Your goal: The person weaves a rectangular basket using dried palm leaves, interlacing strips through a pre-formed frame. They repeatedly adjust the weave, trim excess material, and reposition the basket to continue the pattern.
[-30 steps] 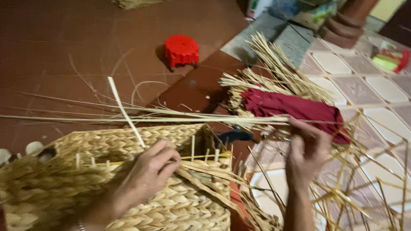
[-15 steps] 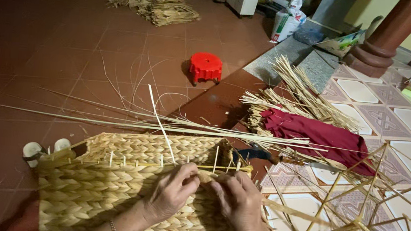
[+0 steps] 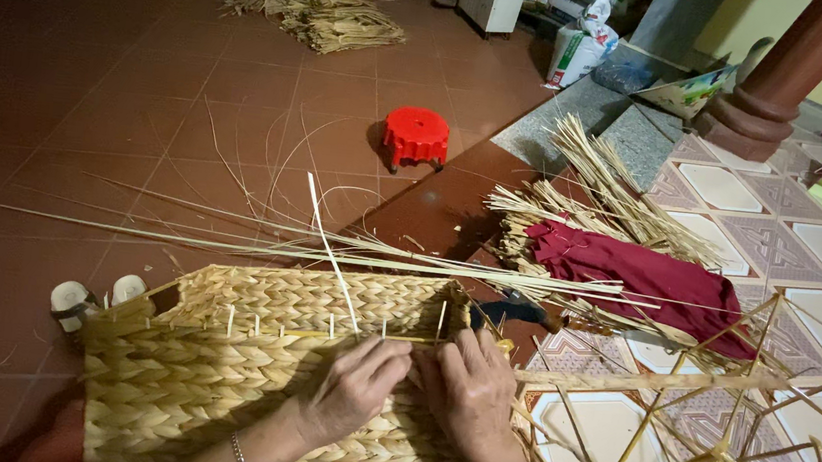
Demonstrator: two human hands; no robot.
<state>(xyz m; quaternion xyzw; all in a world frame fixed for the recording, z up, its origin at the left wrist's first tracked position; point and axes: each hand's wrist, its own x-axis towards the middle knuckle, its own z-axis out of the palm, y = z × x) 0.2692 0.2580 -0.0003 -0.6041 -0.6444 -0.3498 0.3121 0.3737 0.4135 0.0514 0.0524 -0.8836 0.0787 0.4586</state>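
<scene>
Both hands meet at the top rim of a woven straw basket [image 3: 215, 383] that lies directly under them. The left hand [image 3: 351, 386] curls its fingers shut around a thin pale straw strand [image 3: 333, 254] rising toward 11 o'clock. The right hand [image 3: 466, 387] presses bent fingers on the rim, touching the left; whether it pinches anything I cannot tell. A red stool [image 3: 416, 136] stands well apart at 12 o'clock, a maroon cloth [image 3: 643, 273] at 2 o'clock.

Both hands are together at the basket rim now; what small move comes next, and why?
Probably tuck the loose pale strand down between the rim stakes: both the left hand and right hand pinch the woven basket rim there, and the strand stands free.
</scene>
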